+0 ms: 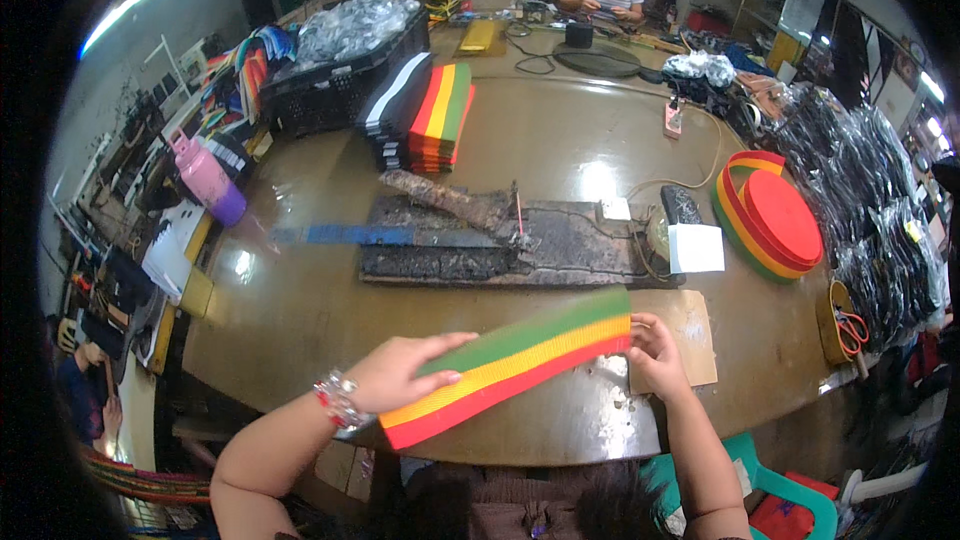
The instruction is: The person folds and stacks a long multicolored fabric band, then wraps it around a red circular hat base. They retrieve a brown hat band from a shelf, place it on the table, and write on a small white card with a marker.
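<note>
Two bare hands on one tricolour webbing strip, green along the far side, yellow in the middle, red along the near side. Strip position: by the near edge of the worktop, slanting, left end lower and nearest that edge, right end farther in. Contact with the surface below: cannot tell. Green side is blurred.

Grip. Left hand holds the strip's left part, thumb across the yellow band, index finger along the green. Right hand is curled at the right end, fingers and thumb a narrow gap apart; whether it pinches the end or only touches it, cannot tell.

Surroundings. Scorched board across the middle of the worktop, a thin upright rod standing at it; strip well clear of the rod. Toward the far left corner, a stack of tricolour strips. By the right edge, a roll of tricolour webbing. Cardboard piece under and beside the right hand, near the near right corner.

Judgement: step in hand appears to be handling or straightening a single length. Any further move calls for a secure hold at both ends, the strip flat and untwisted, fingers clear of the rod.
</note>
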The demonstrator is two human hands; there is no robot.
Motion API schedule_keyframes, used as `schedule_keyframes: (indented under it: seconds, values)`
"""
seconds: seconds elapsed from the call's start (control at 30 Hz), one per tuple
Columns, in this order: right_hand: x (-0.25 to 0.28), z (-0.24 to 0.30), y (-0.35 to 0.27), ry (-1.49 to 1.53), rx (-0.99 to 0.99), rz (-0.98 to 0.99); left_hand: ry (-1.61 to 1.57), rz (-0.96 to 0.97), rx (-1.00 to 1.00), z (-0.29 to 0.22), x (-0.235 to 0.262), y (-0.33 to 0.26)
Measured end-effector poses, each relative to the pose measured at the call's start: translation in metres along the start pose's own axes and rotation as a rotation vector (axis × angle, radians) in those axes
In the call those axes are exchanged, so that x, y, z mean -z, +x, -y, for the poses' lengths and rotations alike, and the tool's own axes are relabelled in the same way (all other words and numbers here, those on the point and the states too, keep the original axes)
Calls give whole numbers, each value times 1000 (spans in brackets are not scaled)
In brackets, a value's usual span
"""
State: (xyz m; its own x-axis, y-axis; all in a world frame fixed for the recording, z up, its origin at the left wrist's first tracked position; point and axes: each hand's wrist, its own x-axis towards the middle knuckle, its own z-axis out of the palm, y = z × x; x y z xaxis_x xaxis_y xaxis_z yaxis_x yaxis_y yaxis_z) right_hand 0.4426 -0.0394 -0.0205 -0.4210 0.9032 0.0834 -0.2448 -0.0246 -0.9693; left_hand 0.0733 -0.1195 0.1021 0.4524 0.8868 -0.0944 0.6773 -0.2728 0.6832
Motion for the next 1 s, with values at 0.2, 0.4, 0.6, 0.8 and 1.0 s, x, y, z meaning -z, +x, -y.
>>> schedule_keyframes:
  seconds: [0.2,0.4,0.6,0.8,1.0]
  values:
    - [3,4,0,-20,-53,21,-424,-369,-9,-18,107,48]
    - [5,7,2,-33,-122,13,-547,-549,-101,13,230,173]
    - [7,7,9,32,-165,31,-634,-811,-114,147,249,297]
    - [8,6,9,56,-220,24,-146,-803,453,272,207,322]
    - [6,10,10,28,-207,20,587,-608,631,232,218,323]
